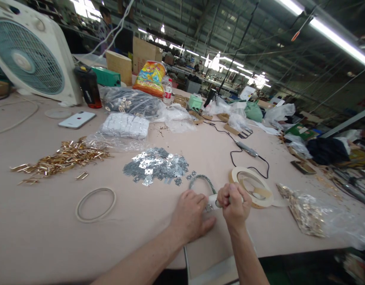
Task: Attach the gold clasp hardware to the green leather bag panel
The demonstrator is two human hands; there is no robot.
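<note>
Gripping: right hand fisted on white tool, steadying its tip.
Left hand: flat, pinning small plate.
Silver plates: 11 o'clock, within reach.
Tape roll: 2 o'clock.

Right hand grips white tool on table.
</note>
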